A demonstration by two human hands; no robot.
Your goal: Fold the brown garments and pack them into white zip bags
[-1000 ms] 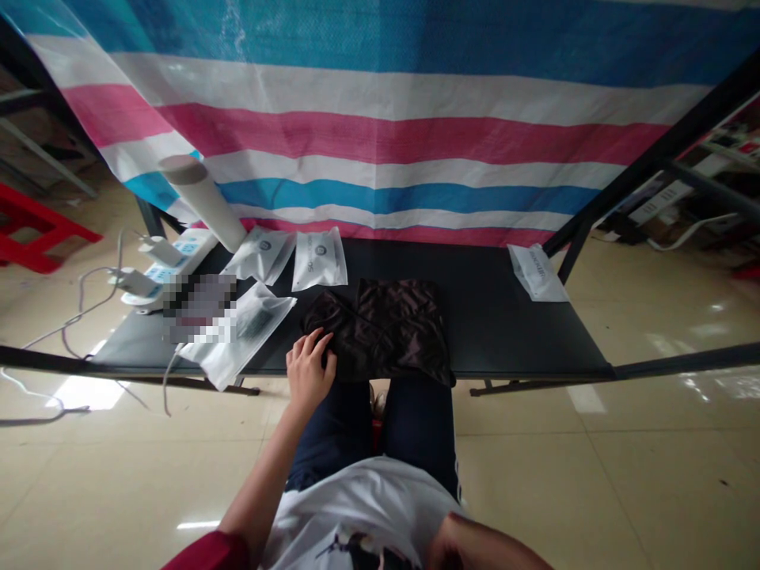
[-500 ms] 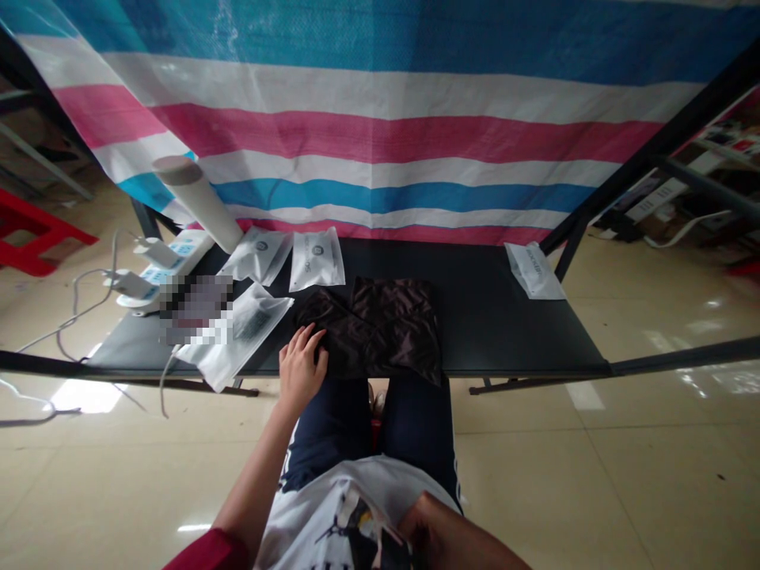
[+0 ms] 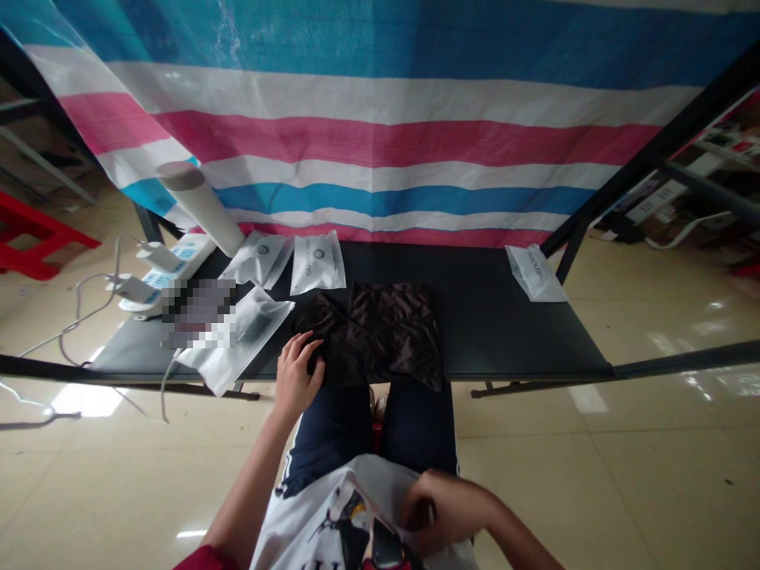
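Observation:
My left hand [image 3: 298, 372] rests with curled fingers on the near left edge of a folded dark brown satin cloth [image 3: 380, 336], which lies on the black table [image 3: 511, 332]. My right hand [image 3: 442, 507] is low at my body, against the hem of my white printed T-shirt [image 3: 338, 507]. A dark, phone-like object [image 3: 385, 545] shows beside that hand, partly hidden. Left of the cloth lies a clear-fronted white packet [image 3: 249, 336] with something dark inside.
Two white packets [image 3: 317, 263] stand at the table's back edge, another [image 3: 534, 273] at the right. A white tube [image 3: 202, 206] leans against a striped tarp [image 3: 380, 134]. A power strip [image 3: 178, 265] with plugged-in chargers and cables sits at the left corner.
My right hand has risen from the lower edge of the view onto the T-shirt hem. My left hand has shifted slightly along the cloth's edge, and the cloth looks unmoved.

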